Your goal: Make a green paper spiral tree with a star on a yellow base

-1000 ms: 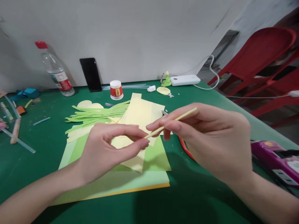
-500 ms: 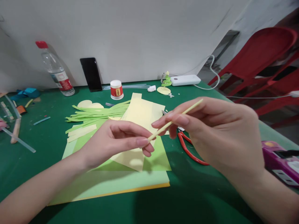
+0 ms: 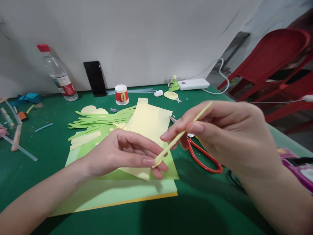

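Observation:
A thin pale-yellow rolled paper stick (image 3: 176, 139) slants up to the right between my hands. My left hand (image 3: 129, 153) pinches its lower end, where a small flap of paper flares out. Farther up, my right hand (image 3: 225, 137) grips the stick between thumb and forefinger, and its tip pokes out above. Below the hands lie pale-yellow paper sheets (image 3: 156, 117) on top of green sheets (image 3: 117, 189). Red-handled scissors (image 3: 205, 163) rest on the table, partly covered by my right hand.
Green paper strips (image 3: 102, 120) and yellow cut pieces (image 3: 91, 110) lie behind the left hand. Along the wall stand a bottle (image 3: 61, 78), a phone (image 3: 95, 78), a small cup (image 3: 121, 94) and a white power bank (image 3: 194, 84). A purple device (image 3: 295, 166) sits at right.
My left hand and the stick's lower end have dropped slightly, and the left fingers have spread a little. The right hand has shifted slightly, showing more of the scissors' handles.

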Motion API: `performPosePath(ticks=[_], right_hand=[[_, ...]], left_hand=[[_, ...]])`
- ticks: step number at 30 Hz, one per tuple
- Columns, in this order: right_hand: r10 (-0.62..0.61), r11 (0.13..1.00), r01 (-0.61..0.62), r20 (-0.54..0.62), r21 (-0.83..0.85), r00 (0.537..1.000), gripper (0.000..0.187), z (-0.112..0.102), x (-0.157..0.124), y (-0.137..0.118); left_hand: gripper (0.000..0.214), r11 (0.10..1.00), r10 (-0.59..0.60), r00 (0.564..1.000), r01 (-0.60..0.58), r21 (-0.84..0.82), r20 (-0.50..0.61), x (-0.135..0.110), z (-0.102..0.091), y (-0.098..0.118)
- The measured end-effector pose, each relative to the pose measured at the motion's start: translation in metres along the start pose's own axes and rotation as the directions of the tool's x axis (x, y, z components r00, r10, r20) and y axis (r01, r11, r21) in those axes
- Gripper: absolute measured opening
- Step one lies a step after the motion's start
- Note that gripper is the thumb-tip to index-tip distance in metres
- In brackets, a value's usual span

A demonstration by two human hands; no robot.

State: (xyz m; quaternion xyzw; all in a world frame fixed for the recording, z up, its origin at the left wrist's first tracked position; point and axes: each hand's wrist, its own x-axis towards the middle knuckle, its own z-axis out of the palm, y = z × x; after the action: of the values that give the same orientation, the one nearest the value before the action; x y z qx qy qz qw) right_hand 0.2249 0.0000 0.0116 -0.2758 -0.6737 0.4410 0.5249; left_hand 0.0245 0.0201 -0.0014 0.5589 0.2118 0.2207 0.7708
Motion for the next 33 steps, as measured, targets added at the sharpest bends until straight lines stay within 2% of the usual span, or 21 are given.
performPosePath(ticks=[7, 13, 21, 26, 33], right_hand=[[0.004, 0.999, -0.002, 0.04, -0.045, 0.999, 0.018, -0.0032, 0.0019, 0.0013], [0.016, 0.996, -0.013, 0.035, -0.091, 0.999, 0.016, -0.003, 0.002, -0.0002], [0.012, 0.999, -0.016, 0.134, 0.03, 0.991, 0.015, -0.0043, 0.0011, -0.0007], [-0.021, 0.996, 0.003, 0.209, 0.086, 0.978, 0.014, -0.0057, 0.002, 0.0025], [-0.061, 0.976, -0.009, 0.316, 0.216, 0.947, 0.012, -0.0097, 0.0021, 0.0071]], left_hand=[[0.014, 0.993, -0.004, 0.992, 0.019, 0.118, -0.129, -0.0022, 0.0049, -0.0021], [0.012, 0.995, -0.06, 0.989, 0.071, 0.073, -0.132, -0.0019, 0.0062, -0.0021], [0.008, 0.997, -0.078, 0.996, 0.077, 0.028, 0.043, -0.0021, 0.0001, 0.0009], [0.015, 0.996, -0.089, 0.976, 0.087, 0.019, 0.199, -0.0012, 0.0007, 0.003], [0.018, 0.99, -0.098, 0.956, 0.122, -0.07, 0.277, 0.0009, 0.001, -0.0026]])
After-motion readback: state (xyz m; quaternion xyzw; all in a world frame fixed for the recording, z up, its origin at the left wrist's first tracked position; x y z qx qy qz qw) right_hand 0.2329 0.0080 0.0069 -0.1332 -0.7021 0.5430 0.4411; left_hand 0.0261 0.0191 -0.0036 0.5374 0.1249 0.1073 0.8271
